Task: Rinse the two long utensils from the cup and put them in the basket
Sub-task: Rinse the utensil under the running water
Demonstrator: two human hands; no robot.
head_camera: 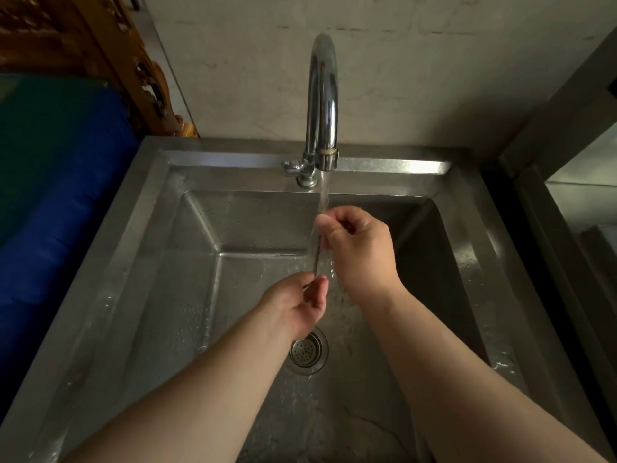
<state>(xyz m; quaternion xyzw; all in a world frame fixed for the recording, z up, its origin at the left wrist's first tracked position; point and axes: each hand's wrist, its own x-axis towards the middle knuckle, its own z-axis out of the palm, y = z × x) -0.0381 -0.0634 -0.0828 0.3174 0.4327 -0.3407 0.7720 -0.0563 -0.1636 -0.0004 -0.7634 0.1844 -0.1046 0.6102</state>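
A thin dark long utensil (317, 253) runs nearly upright between my two hands, right under the running water from the chrome faucet (322, 105). My left hand (297, 304) pinches its lower end with fingertips. My right hand (359, 248) is curled around its upper end, just below the spout. I cannot tell whether there is one utensil or two in the grip. Both hands hover over the steel sink (187, 248). No cup and no basket are in view.
The round drain strainer (307, 351) lies below my left hand. The sink rim (474, 248) is wet with droplets. A blue and green surface (56, 182) borders the sink's left side, carved wooden furniture (100, 55) stands behind it, and a metal frame (547, 202) rises at the right.
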